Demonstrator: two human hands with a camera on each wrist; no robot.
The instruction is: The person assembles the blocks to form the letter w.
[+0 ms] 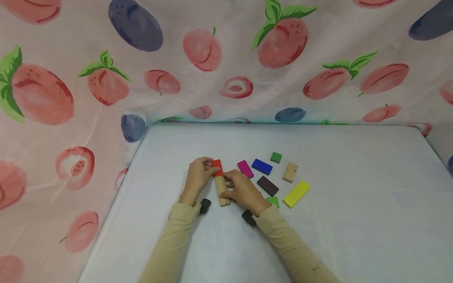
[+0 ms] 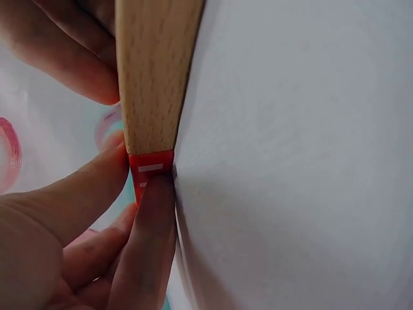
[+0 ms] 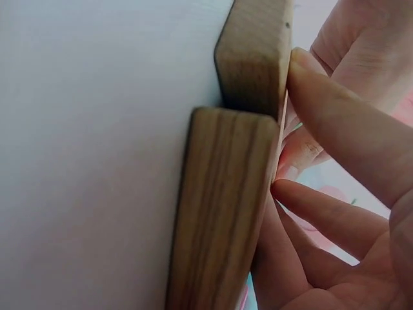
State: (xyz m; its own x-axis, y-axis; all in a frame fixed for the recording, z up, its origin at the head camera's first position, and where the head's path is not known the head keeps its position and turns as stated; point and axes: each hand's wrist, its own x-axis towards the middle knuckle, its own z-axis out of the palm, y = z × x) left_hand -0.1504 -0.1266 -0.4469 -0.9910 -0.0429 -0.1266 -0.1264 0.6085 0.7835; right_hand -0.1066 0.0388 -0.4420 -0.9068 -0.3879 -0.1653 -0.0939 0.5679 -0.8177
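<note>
A red block (image 1: 217, 168) lies end to end with a plain wooden block (image 1: 221, 186) on the white table. My left hand (image 1: 196, 175) pinches the red block at the far end of the row, its fingertips (image 2: 157, 187) against the block's side. From the right, my right hand (image 1: 245, 191) touches the wooden block with thumb and index finger, the index finger close to the seam. In the right wrist view a striped wooden block (image 3: 219, 213) stands in front of the hand. Part of the red block is hidden behind the left fingers.
Right of the hands lie magenta (image 1: 245, 169), blue (image 1: 262, 166), dark brown (image 1: 267, 186) and yellow (image 1: 296, 194) blocks. Two green blocks, one far (image 1: 276, 157) and one near (image 1: 273, 201), and a speckled wooden block (image 1: 290, 172) lie there too. Fruit-patterned cloth (image 1: 212, 90) borders the table.
</note>
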